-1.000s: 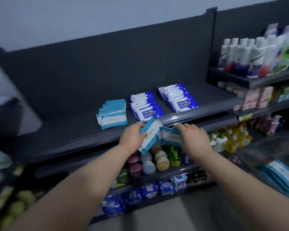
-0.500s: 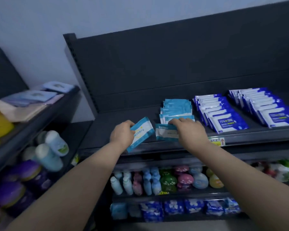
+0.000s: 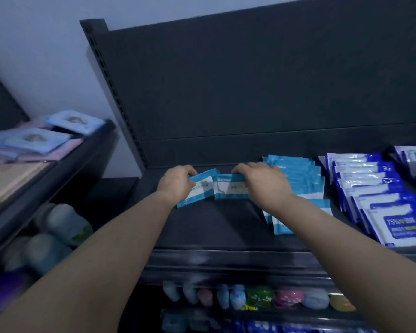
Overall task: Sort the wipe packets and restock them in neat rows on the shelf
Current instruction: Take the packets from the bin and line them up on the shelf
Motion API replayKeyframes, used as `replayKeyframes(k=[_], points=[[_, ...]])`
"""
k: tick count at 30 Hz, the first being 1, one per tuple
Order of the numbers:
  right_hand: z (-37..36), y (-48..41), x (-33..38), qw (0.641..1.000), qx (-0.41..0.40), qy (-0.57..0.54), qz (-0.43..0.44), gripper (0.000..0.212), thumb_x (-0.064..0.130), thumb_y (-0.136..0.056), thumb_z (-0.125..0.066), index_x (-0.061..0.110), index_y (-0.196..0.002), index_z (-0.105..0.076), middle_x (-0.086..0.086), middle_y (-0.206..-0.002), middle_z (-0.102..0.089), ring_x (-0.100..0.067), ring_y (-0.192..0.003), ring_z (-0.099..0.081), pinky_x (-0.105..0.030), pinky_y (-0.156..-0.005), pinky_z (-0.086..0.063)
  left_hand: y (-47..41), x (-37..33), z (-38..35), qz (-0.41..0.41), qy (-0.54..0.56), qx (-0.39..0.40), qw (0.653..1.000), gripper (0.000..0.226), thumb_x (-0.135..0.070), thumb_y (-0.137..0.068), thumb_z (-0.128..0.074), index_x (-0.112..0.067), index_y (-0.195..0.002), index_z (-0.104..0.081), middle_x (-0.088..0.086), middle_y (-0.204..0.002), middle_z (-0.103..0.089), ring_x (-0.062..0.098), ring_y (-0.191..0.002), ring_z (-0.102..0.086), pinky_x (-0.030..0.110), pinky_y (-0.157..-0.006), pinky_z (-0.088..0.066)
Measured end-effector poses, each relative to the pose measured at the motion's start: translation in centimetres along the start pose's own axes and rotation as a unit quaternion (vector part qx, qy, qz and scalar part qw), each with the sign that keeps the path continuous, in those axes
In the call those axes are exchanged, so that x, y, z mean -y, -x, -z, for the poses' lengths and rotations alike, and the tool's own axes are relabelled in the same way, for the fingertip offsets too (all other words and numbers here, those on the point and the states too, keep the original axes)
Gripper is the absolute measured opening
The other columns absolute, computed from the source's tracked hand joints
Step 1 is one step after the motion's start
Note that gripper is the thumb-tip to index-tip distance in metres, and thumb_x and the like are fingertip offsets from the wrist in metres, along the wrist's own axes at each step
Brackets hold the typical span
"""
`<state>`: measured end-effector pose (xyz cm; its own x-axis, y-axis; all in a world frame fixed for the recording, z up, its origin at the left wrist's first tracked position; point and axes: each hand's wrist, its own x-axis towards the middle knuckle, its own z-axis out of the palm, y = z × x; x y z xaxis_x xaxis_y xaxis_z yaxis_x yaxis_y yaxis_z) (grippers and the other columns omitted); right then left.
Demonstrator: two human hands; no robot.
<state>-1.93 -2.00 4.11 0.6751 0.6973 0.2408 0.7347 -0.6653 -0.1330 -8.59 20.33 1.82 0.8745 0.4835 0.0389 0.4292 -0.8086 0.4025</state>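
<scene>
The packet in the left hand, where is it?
Head view, just left of centre: the packet is held by the left hand over the shelf, beside the second packet in the right hand and left of the light blue row.

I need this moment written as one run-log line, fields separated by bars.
left hand: holds light-blue packet | right hand: holds second packet | place: over shelf, left of light-blue row

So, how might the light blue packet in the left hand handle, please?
Probably light: the left hand holds the light blue packet by one edge. Likely floppy: it looks thin and flat. Its smooth film may slip.
</scene>
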Motion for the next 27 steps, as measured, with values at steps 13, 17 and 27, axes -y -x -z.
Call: replayKeyframes(k=[13,17,27], points=[[-4.7,-6.7,-0.7,0.992,0.104,-0.003,-0.077,0.053,0.01,-0.087,-0.054,0.036,-0.132,-0.046,0.005,-0.129,-0.054,-0.018,-0.12,-0.05,-0.033,-0.088,-0.042,-14.1,-0.8,-4.5,-0.159,0.085,0.142,0.973,0.023,-0.02,-0.081,-0.074,-0.029,-0.103,-0.073,-0.009,-0.101,-0.071,0.011,-0.095,-0.064,0.032,-0.088,-0.051],[-6.6,-8.9,-0.1,0.987,0.127,-0.003,-0.098,0.054,0.008,-0.087,-0.051,0.033,-0.134,-0.045,0.001,-0.13,-0.055,-0.021,-0.121,-0.05,-0.036,-0.091,-0.043,-15.1,0.1,-5.2,-0.161,0.116,0.11,0.974,0.022,-0.016,-0.088,-0.066,-0.023,-0.109,-0.071,-0.003,-0.104,-0.072,0.012,-0.098,-0.065,0.026,-0.089,-0.05],[-9.5,-12.6,1.3,0.98,0.07,0.092,-0.162,0.051,0.011,-0.09,-0.052,0.028,-0.137,-0.042,-0.003,-0.126,-0.047,-0.025,-0.122,-0.039,-0.044,-0.096,-0.035,-14.1,1.4,-2.3,-0.184,0.087,0.031,0.979,0.032,-0.006,-0.094,-0.05,-0.026,-0.112,-0.066,-0.007,-0.113,-0.068,0.009,-0.104,-0.063,0.026,-0.088,-0.052]])
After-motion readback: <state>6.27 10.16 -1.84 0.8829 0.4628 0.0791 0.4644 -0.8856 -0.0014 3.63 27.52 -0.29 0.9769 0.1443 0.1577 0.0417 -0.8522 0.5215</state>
